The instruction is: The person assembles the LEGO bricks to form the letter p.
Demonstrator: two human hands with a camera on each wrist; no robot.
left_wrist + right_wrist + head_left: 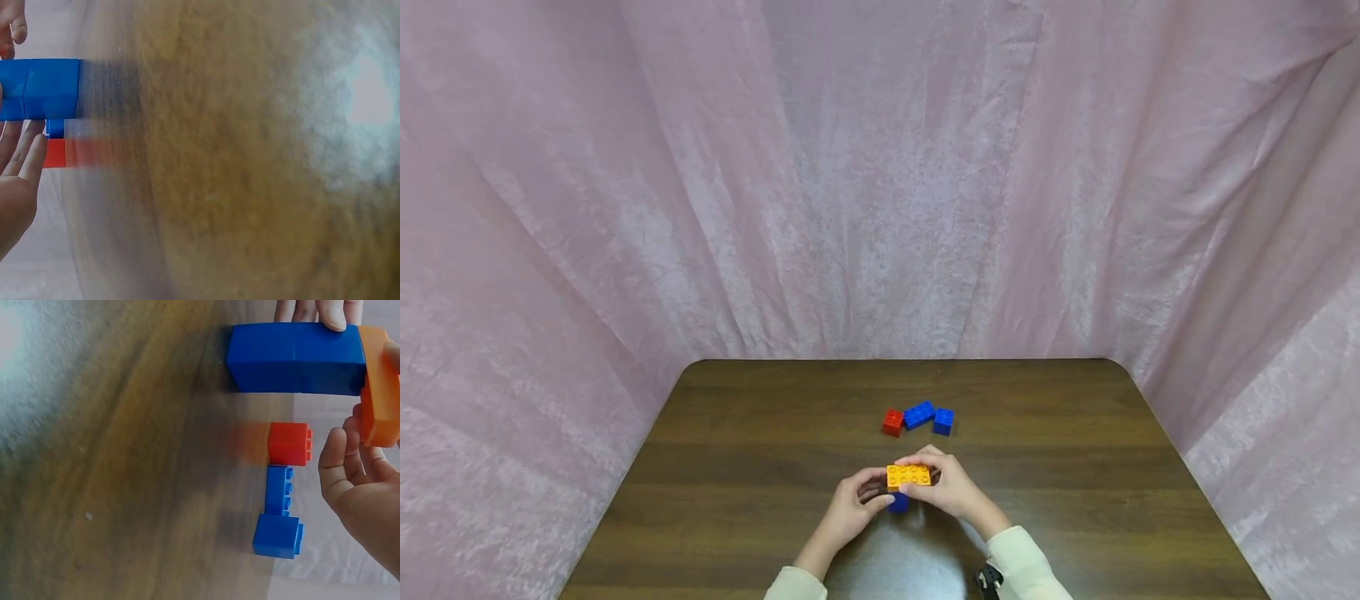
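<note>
The work in hand looks to be fitting the yellow block [908, 476] onto the blue stack [294, 359], two blocks high, that stands upright on the table [730, 500] at its near side. From here I see the yellow block lying across the top, its left end over the stack and the rest jutting out to the right. The right wrist view shows it leaning a touch, so I can't tell whether it is pressed home.

The next move, I'd judge, calls for lining up the studs and a straight push down, with the stack kept from tipping under that overhang.

The right hand [953, 490] comes in from the right with its thumb on the near edge of the yellow block and fingers along the far edge, a narrow pinch; its lower fingers curl loosely below. The left hand [847, 508] reaches in low from the other side, half closed, thumb against the stack just under the yellow block and fingers round behind, seemingly steadying it.

Beyond the hands lie a red block [892, 422], a long blue block [919, 415] and a small blue block [943, 422], close together in a row.
</note>
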